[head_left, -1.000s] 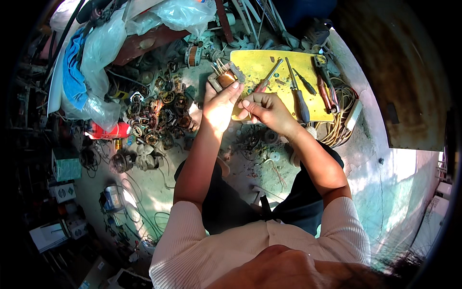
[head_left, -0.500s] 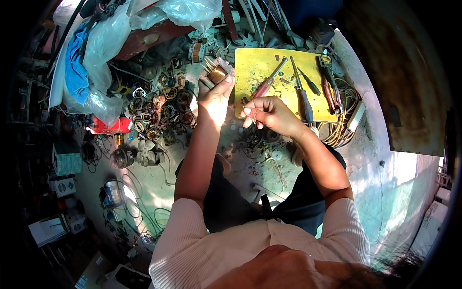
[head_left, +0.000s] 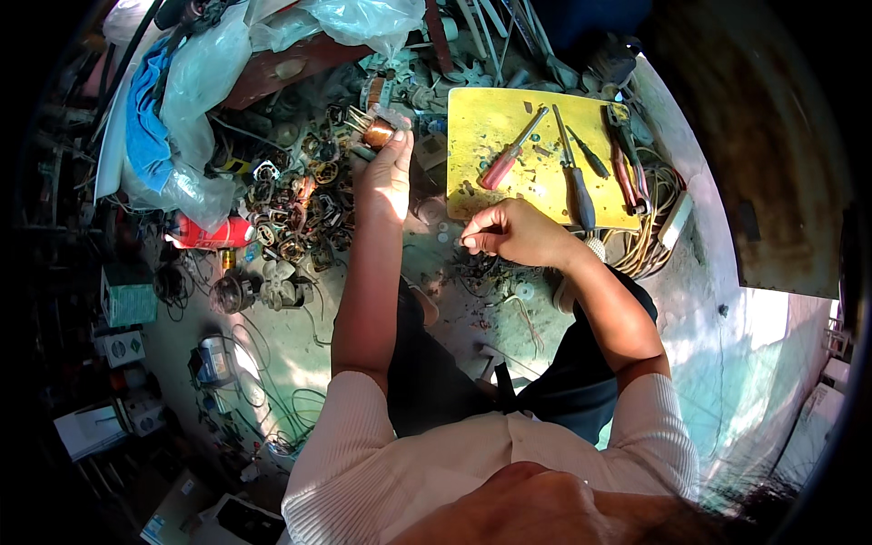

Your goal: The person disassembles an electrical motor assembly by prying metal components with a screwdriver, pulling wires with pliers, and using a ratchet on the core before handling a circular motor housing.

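Observation:
My left hand (head_left: 389,171) grips a copper-wound coil (head_left: 378,134) with pale prongs sticking out of one end, held up beside the pile of old motor parts. My right hand (head_left: 520,232) is closed in a pinch just off the near edge of a yellow board (head_left: 468,136). Whatever it may hold between thumb and fingers is too small to tell. On the board lie a red-handled screwdriver (head_left: 501,169), a dark-handled screwdriver (head_left: 581,195), a smaller black screwdriver (head_left: 592,158) and red-handled pliers (head_left: 622,163), among small scraps.
A heap of used motor coils (head_left: 304,195) covers the floor at left. Near it are a red container (head_left: 213,232), a fan-bladed part (head_left: 278,283) and a plastic bag (head_left: 195,100) with a blue cloth (head_left: 145,136). Coiled cable (head_left: 658,241) lies right of the board.
My left hand has moved left with the coil, toward the motor-part pile. My right hand has shifted slightly right and down, uncovering the red screwdriver handle.

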A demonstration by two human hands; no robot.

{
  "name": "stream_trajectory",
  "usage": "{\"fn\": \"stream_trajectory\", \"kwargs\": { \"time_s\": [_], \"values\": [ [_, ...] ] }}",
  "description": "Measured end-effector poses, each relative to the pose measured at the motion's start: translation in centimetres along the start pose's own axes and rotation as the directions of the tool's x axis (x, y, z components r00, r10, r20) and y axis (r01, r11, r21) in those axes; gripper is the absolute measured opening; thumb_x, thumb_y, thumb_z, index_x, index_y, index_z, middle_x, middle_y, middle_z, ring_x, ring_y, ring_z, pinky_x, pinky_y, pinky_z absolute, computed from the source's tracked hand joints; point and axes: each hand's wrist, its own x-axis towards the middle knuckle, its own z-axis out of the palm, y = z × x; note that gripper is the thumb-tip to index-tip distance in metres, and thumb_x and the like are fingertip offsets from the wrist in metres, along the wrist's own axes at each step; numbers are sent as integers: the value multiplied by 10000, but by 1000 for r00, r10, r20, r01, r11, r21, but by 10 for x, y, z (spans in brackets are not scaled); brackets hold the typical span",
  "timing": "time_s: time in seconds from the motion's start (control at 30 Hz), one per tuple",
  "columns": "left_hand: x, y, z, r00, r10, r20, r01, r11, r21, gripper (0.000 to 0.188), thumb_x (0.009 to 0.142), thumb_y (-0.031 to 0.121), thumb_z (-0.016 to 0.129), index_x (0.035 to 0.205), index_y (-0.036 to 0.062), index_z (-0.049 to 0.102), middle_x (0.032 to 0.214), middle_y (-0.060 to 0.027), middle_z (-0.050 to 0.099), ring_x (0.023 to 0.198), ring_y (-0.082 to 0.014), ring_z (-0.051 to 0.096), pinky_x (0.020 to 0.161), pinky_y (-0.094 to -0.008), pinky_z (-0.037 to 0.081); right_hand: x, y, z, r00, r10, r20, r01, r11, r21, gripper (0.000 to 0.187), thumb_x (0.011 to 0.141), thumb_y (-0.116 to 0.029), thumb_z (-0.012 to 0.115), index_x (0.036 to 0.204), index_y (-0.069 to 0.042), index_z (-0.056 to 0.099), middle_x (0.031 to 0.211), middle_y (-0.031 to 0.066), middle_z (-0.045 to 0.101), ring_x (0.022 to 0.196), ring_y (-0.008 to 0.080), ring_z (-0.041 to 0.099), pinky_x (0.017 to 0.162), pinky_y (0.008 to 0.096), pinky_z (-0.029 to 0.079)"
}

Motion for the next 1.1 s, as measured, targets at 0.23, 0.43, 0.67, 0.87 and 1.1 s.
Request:
{"fn": "stream_trajectory", "kwargs": {
  "time_s": [0.23, 0.43, 0.67, 0.87, 1.1],
  "values": [
    [-3, -2, 0, 990, -127, 63, 130, 990, -48, 370, 876, -115, 564, 1227, -12, 507, 1181, -149, 589, 1121, -236, 594, 987, -280, 517, 0, -3, -21, 771, -338, -539, -60, 805, -590, 194, 831, -122, 694, 1015, -58, 699, 864, 99, 663, 754, 281, 644, 685, 350, 515],
    [-28, -32, 7, 939, -295, 177, 301, 954, -5, 267, 927, -58, 520, 1193, -47, 505, 1107, -131, 601, 1065, -212, 600, 958, -291, 506, 8, -21, -7, 573, -664, -481, 234, 695, -680, 185, 773, -127, 720, 956, -122, 694, 871, 44, 639, 785, 269, 649, 667, 357, 535],
    [-31, -44, 2, 851, -413, 325, 439, 898, -10, 238, 926, -55, 507, 1162, -21, 512, 1084, -112, 600, 993, -203, 622, 868, -302, 529, 13, -14, -10, 444, -751, -489, 449, 659, -603, 99, 792, -86, 719, 890, -89, 731, 878, 42, 687, 726, 190, 658, 661, 285, 532],
    [-44, -34, 23, 925, -286, 252, 253, 955, 153, 443, 840, -123, 582, 1216, 69, 449, 1128, -86, 570, 1043, -214, 605, 918, -347, 529, 5, -13, -16, 703, -184, -687, 359, 926, 120, 92, 875, -61, 672, 937, -2, 704, 838, 62, 701, 771, 108, 629, 729, 237, 495],
    [-51, -33, 19, 902, -343, 262, 252, 911, 326, 561, 794, -114, 652, 1266, 94, 432, 1152, -66, 566, 1067, -205, 584, 940, -373, 501, 1, -11, -33, 593, -383, -708, 47, 895, -444, 177, 842, -245, 709, 826, -70, 693, 757, 60, 684, 646, 170, 651, 617, 322, 494]
  ]
}}
